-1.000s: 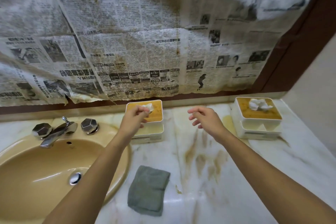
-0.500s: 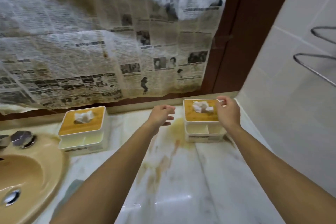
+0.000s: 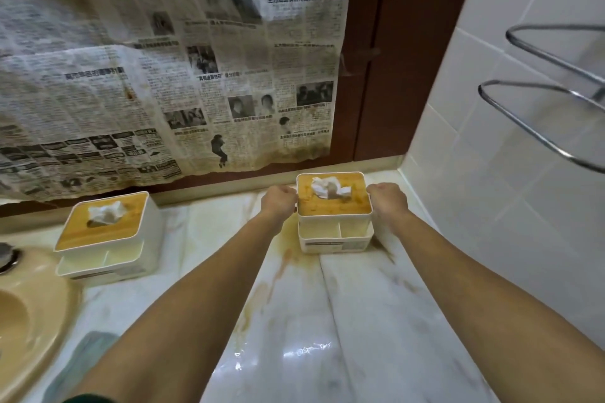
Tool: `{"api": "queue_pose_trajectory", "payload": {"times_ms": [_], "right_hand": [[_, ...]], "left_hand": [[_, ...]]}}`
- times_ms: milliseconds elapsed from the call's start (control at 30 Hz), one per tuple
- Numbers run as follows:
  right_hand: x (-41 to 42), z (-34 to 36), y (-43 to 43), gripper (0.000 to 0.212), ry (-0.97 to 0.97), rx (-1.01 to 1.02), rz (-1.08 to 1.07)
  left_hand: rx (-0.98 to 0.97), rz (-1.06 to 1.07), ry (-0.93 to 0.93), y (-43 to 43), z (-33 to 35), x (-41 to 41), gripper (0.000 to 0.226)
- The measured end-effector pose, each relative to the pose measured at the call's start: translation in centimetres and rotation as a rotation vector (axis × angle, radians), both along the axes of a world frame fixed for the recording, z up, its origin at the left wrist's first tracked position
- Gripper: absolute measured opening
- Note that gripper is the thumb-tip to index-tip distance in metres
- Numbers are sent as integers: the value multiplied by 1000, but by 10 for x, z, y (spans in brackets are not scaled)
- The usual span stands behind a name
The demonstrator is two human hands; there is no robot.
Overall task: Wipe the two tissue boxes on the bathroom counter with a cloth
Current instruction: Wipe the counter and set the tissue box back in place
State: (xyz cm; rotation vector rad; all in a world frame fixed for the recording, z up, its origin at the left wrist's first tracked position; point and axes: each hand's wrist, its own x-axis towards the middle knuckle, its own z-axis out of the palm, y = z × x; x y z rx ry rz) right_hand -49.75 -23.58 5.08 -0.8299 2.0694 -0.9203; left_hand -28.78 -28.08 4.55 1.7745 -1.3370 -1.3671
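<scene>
Two white tissue boxes with wooden lids stand on the marble counter (image 3: 327, 321). The right tissue box (image 3: 334, 229) is in the back right corner, a tissue poking from its lid. My left hand (image 3: 278, 201) grips its left side and my right hand (image 3: 388, 199) grips its right side, fingers curled round the edges. The left tissue box (image 3: 108, 239) stands beside the sink, untouched. The grey cloth (image 3: 88, 357) lies on the counter at the lower left, partly hidden by my left forearm.
A beige sink (image 3: 26, 321) fills the lower left. Stained newspaper (image 3: 163, 75) covers the mirror behind the counter. A tiled wall (image 3: 491, 173) closes the right side, with a chrome towel rack (image 3: 540, 91) jutting out above the counter.
My left hand left the left box and moved right to grip the right box's left side. My right hand closed on the box's right side. The view swung right.
</scene>
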Motion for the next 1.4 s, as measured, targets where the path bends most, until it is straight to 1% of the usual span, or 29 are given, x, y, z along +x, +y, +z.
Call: {"api": "queue_pose_trajectory", "payload": {"times_ms": [200, 300, 367, 433, 467, 533, 633, 667, 733, 833, 967, 1033, 1100, 1233, 1400], "right_hand": [[4, 2, 0, 23, -33, 7, -30], [9, 11, 2, 22, -29, -38, -20], [17, 22, 4, 17, -27, -75, -35], [26, 32, 5, 16, -62, -124, -29], [32, 38, 6, 19, -87, -140, -8], [42, 47, 7, 32, -124, -160, 62], [67, 61, 21, 49, -135, -174, 170], [79, 64, 29, 51, -146, -176, 195], [100, 61, 44, 48, -159, -161, 237], [127, 44, 63, 41, -137, -127, 306], [155, 18, 95, 50, -139, -71, 380], [166, 14, 116, 51, -153, -48, 397], [174, 8, 130, 49, -161, -33, 403], [185, 1, 147, 30, -212, -33, 380], [191, -2, 155, 34, -212, -53, 358]], "left_hand": [[13, -10, 62, 2, 5, 4, 23], [-6, -3, 115, 8, 14, 13, 21], [-33, -1, 153, 12, 26, 22, 22], [-72, -3, 181, 17, 41, 36, 24], [-94, -5, 188, 20, 49, 45, 23], [-129, 4, 194, 27, 62, 67, 19], [-140, 15, 194, 47, 79, 104, 21], [-134, 18, 195, 56, 83, 117, 21], [-115, 19, 199, 76, 85, 142, 22], [-90, 14, 179, 106, 77, 176, 23], [-40, 64, 203, 146, 53, 208, 21], [-22, 75, 214, 163, 40, 219, 21], [-11, 75, 212, 176, 29, 228, 21], [1, 90, 240, 190, 13, 239, 22], [-2, 108, 264, 197, 2, 244, 24]]}}
